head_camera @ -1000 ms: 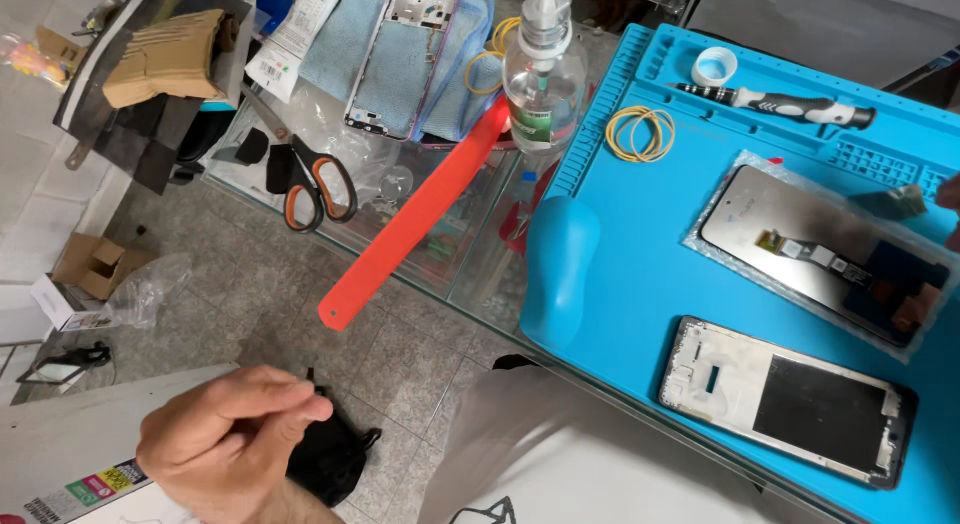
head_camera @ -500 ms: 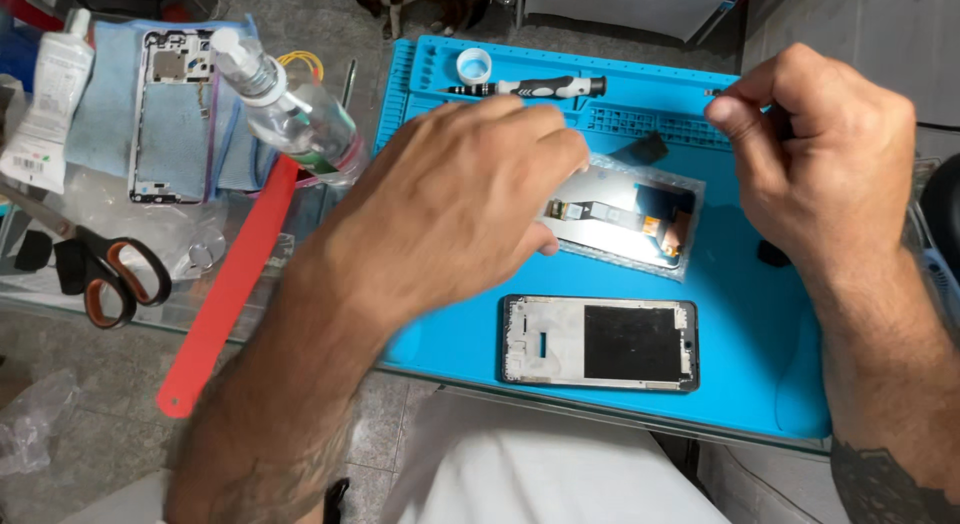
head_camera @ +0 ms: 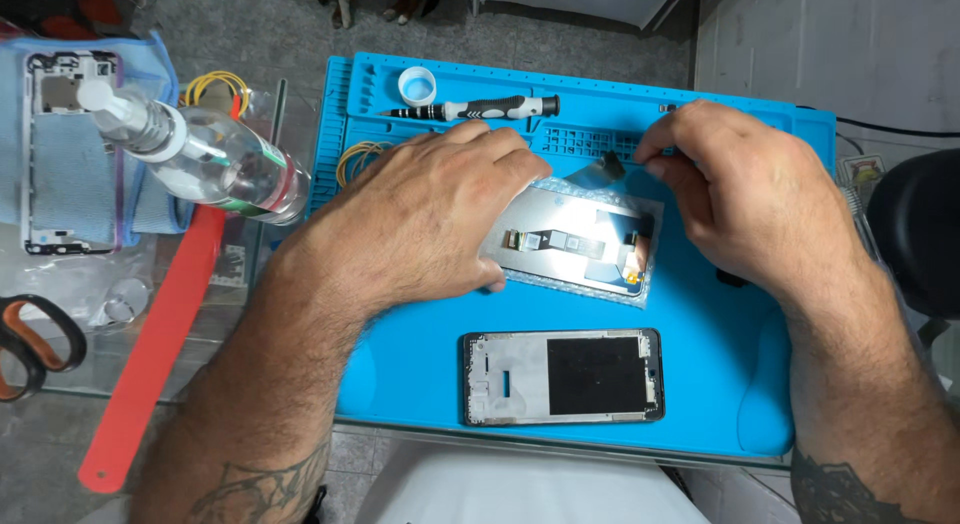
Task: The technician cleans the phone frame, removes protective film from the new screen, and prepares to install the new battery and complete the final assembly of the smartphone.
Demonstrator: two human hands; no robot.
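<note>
Both hands sit over a bright blue work mat on a glass table. The left hand lies flat, palm down, fingers loosely together, pressing on the left end of a phone screen panel that rests face down in its clear wrap near the mat's middle. So it's holding the panel down, not gripping it. The right hand is at the panel's upper right corner, thumb and forefinger pinched tight on a small dark tab; can't tell if that tab is tape or film.

Just below the panel, nearer the person, lies a phone frame, back open, with a black rectangle inside. Along the mat's top edge: a black and grey screwdriver, a white bottle cap just left of it, and yellow rubber bands partly under the left hand.

Off the mat to the left lies a clear spray bottle on its side with a red band near the base, a long red strip, another phone frame on a light blue cloth, and orange-handled scissors at the edge.
</note>
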